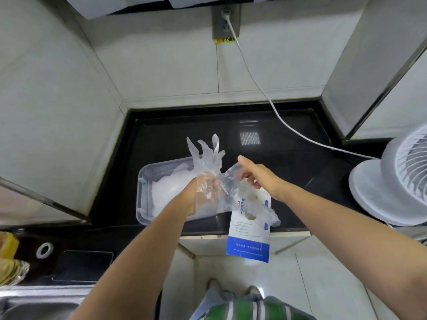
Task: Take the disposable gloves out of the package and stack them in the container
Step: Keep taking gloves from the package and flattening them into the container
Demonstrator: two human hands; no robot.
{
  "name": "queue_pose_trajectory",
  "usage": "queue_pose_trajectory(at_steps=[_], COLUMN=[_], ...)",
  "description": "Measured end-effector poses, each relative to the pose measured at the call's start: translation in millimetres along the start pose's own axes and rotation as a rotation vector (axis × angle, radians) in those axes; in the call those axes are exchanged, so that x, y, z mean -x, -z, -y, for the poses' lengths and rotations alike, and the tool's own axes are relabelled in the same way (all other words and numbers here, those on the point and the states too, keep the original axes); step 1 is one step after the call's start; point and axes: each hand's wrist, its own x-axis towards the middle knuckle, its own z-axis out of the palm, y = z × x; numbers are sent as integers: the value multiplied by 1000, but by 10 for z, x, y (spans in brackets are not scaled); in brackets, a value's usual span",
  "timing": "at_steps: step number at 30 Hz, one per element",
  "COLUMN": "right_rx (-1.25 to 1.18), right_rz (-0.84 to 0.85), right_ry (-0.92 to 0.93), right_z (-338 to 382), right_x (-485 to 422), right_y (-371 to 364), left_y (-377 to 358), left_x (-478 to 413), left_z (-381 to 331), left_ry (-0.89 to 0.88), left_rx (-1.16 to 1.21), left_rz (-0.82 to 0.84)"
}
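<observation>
My left hand (pixel 196 195) grips a clear disposable glove (pixel 208 158) at its middle, the glove's fingers pointing up above the container. A clear plastic container (pixel 144 181) lies on the black counter and holds a pile of clear gloves (pixel 166 192). My right hand (pixel 256 175) pinches the top of the white and blue glove package (pixel 250 236), which hangs over the counter's front edge; its index finger points away. A loose bit of clear plastic sticks out of the package at its right side.
A white fan (pixel 397 181) stands at the right on the black counter (pixel 288 162), its white cord (pixel 265 95) running up to a wall socket. Tiled walls close in left, back and right. A sink (pixel 34 303) and a yellow bottle sit at lower left.
</observation>
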Motion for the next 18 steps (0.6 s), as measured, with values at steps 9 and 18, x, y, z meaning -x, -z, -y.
queue_pose_trajectory(at_steps=[9, 18], right_rx=[-419, -382], right_rz=[-224, -270], right_ry=[5, 2], right_z=[194, 294], right_x=[-288, -401], right_y=[-539, -1045], left_y=[460, 456], left_x=[-13, -231], left_z=[70, 165], left_ry=[-2, -80], left_rx=[366, 335], left_rz=[174, -395])
